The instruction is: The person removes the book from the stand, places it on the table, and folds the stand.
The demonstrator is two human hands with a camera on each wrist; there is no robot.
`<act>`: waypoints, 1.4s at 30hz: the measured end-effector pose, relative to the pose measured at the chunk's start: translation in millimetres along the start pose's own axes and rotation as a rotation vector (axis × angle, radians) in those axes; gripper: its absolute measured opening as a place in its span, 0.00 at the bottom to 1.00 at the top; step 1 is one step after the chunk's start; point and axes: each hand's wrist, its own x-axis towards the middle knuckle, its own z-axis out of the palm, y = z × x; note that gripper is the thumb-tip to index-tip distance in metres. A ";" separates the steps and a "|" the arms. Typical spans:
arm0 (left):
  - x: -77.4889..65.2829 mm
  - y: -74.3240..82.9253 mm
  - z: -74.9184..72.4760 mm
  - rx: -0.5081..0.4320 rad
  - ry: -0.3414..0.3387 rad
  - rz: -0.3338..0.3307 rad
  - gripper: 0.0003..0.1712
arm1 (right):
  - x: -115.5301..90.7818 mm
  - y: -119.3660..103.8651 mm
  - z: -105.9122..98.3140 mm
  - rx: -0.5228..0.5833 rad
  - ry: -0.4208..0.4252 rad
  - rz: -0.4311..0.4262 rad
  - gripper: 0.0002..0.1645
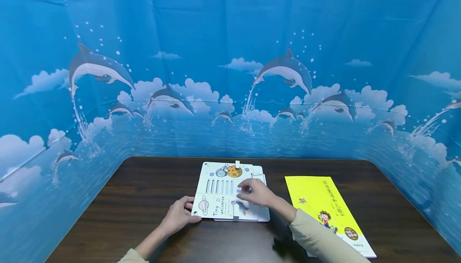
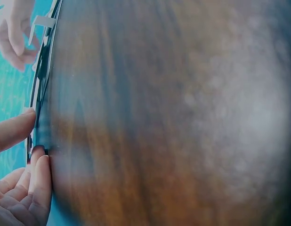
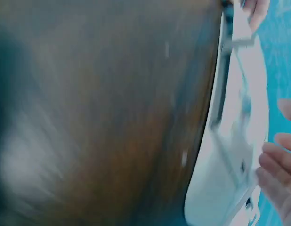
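A white book stand [image 1: 227, 193] printed with planets, a rocket and the words "Tiny universe" lies folded on the table. It has a row of slots and small clips at its far and near edges. My left hand [image 1: 179, 215] pinches the stand's near left corner; in the left wrist view the thumb [image 2: 16, 129] is on one face and the fingers are under the other. Over the stand's right half hovers my right hand [image 1: 257, 193], fingers loosely bent. In the right wrist view its fingers [image 3: 277, 162] hold nothing beside the white panel [image 3: 214, 188].
A yellow book [image 1: 313, 199] with a cartoon child on its cover lies to the right, partly under the right sleeve [image 1: 320, 235]. The dark wooden table [image 1: 126, 199] has a blue dolphin-print curtain [image 1: 216, 75] behind it and along its sides.
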 end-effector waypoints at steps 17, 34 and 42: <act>-4.8 4.5 2.2 -0.010 -0.013 0.026 0.36 | 61.8 45.0 2.2 -0.014 0.184 0.200 0.27; -2.1 5.9 4.5 -0.001 -0.007 0.052 0.36 | 71.2 45.8 3.5 0.087 0.191 0.295 0.20; -2.8 6.2 3.1 -0.008 -0.005 0.054 0.36 | 73.8 47.6 7.4 0.096 0.206 0.326 0.19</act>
